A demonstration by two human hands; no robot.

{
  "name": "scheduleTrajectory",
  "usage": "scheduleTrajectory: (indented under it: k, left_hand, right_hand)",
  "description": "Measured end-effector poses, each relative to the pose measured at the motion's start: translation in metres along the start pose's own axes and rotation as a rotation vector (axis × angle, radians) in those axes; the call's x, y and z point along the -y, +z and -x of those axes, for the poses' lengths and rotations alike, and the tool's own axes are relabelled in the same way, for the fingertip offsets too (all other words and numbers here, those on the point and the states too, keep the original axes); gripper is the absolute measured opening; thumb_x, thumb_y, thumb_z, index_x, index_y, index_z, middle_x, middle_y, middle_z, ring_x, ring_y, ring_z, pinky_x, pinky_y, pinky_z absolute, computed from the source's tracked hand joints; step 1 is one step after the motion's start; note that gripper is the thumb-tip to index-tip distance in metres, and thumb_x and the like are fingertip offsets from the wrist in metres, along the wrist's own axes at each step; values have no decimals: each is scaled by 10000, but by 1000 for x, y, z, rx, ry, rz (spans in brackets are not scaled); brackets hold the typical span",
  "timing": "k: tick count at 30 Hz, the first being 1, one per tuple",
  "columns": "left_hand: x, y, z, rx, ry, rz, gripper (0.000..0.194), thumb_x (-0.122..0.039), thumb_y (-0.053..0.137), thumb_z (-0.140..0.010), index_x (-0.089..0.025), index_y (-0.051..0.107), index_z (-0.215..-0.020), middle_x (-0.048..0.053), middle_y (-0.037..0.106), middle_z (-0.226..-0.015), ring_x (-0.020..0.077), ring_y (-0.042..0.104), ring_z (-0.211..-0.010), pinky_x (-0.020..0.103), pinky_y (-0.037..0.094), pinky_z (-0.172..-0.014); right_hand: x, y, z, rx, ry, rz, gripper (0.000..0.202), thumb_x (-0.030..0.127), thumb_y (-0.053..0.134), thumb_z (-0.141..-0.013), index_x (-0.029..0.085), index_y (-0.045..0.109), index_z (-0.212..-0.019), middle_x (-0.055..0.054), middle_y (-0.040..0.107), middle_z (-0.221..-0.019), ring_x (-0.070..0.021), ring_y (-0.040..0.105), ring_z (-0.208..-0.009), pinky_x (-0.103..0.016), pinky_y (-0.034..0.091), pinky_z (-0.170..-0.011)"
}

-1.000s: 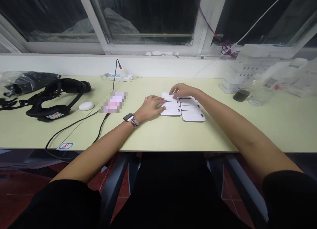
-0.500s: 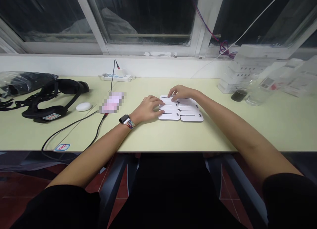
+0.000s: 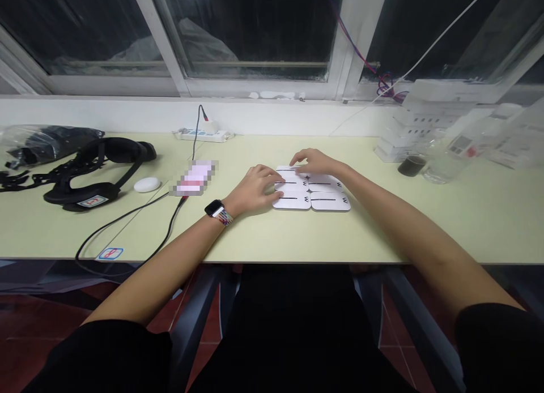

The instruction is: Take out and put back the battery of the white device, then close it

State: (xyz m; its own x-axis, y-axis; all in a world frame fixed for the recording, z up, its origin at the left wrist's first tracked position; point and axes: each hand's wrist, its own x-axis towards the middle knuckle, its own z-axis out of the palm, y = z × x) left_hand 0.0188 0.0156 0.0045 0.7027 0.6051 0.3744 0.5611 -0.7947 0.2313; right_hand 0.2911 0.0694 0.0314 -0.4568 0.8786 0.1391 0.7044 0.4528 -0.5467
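Note:
Several white rounded cards [image 3: 330, 201], each with a black line and some with a small mark like a W, lie side by side in two columns on the pale desk. My left hand [image 3: 254, 190], a watch on its wrist, rests at the left edge of the cards with thumb and fingers apart, fingertips touching that edge. Over the far end of the block is my right hand [image 3: 313, 161], its fingers curved and spread, touching or just above the far-left card [image 3: 285, 170]. Part of the far-right card is hidden beneath it.
On the left are a black headset [image 3: 100, 175], a white oval object [image 3: 147, 184], a blurred-out phone-like object [image 3: 194, 178] and cables. A power strip [image 3: 204, 135] lies by the wall. White boxes [image 3: 419, 121], a dark cup [image 3: 411, 165] and a clear bottle [image 3: 450, 158] stand at the right.
The view has shifted slightly. My right hand has eased a little, its fingertips moving slightly on the far cards. My left hand and the cards look the same.

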Motion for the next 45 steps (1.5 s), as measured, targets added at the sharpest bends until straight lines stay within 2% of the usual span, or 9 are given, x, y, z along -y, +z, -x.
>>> scheduleTrajectory:
  k: [5, 9, 14, 19, 25, 29, 32, 37, 45]
  left_hand:
    - [-21, -9, 19, 78, 103, 98, 275, -429, 628, -1055, -286, 775, -1239, 63, 762, -1260, 306, 633, -1226, 486, 472, -1125]
    - [-36, -13, 40, 116, 153, 62, 250, -366, 643, -1056, -292, 756, -1267, 67, 771, -1192, 294, 684, -1132, 477, 502, -1054]
    - [-58, -21, 63, 164, 212, 40, 203, -316, 603, -1070, -254, 728, -1217, 73, 756, -1083, 280, 660, -1037, 425, 542, -910]
    - [-79, -20, 80, 111, 220, 69, 161, -232, 606, -991, -265, 716, -1104, 64, 746, -1009, 266, 648, -927, 415, 560, -805]
    - [-80, -20, 79, 76, 160, 177, 199, -244, 582, -994, -267, 675, -1169, 59, 739, -1047, 257, 692, -938, 416, 577, -833]
    - [-81, -18, 74, 90, 28, 285, 364, -288, 623, -1011, -284, 570, -1371, 76, 700, -1278, 275, 700, -1124, 415, 584, -951]
    - [-81, -13, 69, 115, -50, 324, 415, -260, 643, -997, -301, 559, -1402, 70, 666, -1354, 278, 671, -1217, 416, 570, -1012]
    - [-77, -8, 66, 185, -150, 313, 332, -298, 646, -1005, -296, 638, -1336, 57, 656, -1266, 259, 696, -1043, 424, 588, -936]
    - [-78, -3, 68, 127, -94, 259, 493, -365, 759, -936, -288, 623, -1403, 86, 656, -1332, 338, 584, -1303, 519, 507, -1128]
  right_hand:
    - [28, 20, 64, -184, -229, 86, 237, 264, 564, -1013, 238, 779, -1107, -114, 741, -1225, -316, 640, -1223, -507, 493, -1094]
    - [48, 47, 126, -177, -451, 266, 189, 280, 638, -1015, 232, 771, -1141, -147, 757, -1226, -359, 661, -1202, -604, 504, -1091]
    - [62, 66, 166, -150, -466, 254, 257, 173, 577, -1035, 215, 714, -1248, -150, 723, -1159, -292, 685, -1031, -470, 611, -886]
    - [59, 57, 175, -86, -501, 235, 367, 323, 690, -1016, 267, 660, -1378, -152, 705, -1279, -324, 675, -1153, -525, 600, -976]
    - [56, 57, 170, -99, -559, 331, 214, 309, 577, -1065, 216, 719, -1195, -98, 734, -938, -274, 671, -881, -456, 586, -837]
    - [58, 59, 164, -164, -409, 226, 253, 325, 479, -1131, 233, 714, -1136, -69, 705, -871, -246, 660, -819, -406, 569, -763]
    - [59, 57, 161, -211, -349, 171, 227, 330, 507, -1128, 248, 698, -1217, -92, 733, -979, -273, 698, -923, -433, 587, -789]
    - [59, 52, 165, -179, -466, 181, 281, 269, 630, -1044, 277, 672, -1322, -140, 704, -1278, -324, 673, -1175, -525, 611, -943]
    - [51, 51, 175, -100, -591, 233, 294, 189, 612, -1041, 216, 718, -1314, -151, 750, -1299, -297, 723, -1183, -503, 639, -989]
